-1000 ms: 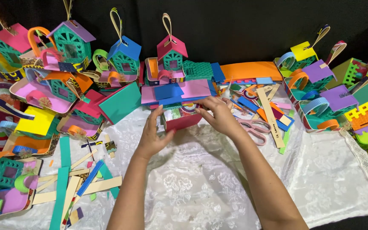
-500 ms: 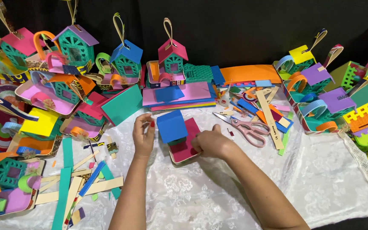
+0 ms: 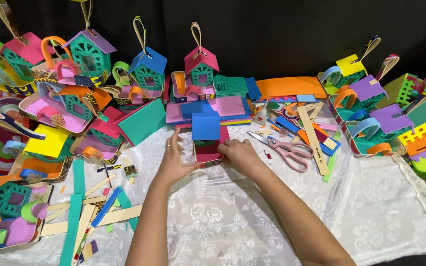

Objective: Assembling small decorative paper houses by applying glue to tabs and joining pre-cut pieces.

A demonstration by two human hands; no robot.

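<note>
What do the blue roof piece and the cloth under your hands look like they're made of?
Blue roof piece: likely craft foam sheet, matte, flat colour, clean-cut edges. White cloth: looks like lace or embossed fabric, with a raised floral pattern and scalloped edge.

Bright even overhead light, soft shadows, sharp focus, black backdrop

craft table, paper houses [image 3: 201, 66], scissors [image 3: 284, 148], foam scraps [image 3: 105, 207]

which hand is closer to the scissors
Right. The right hand rests on the small paper house, just left of the scissors; the left hand is on the house's far side, farther away.
</note>
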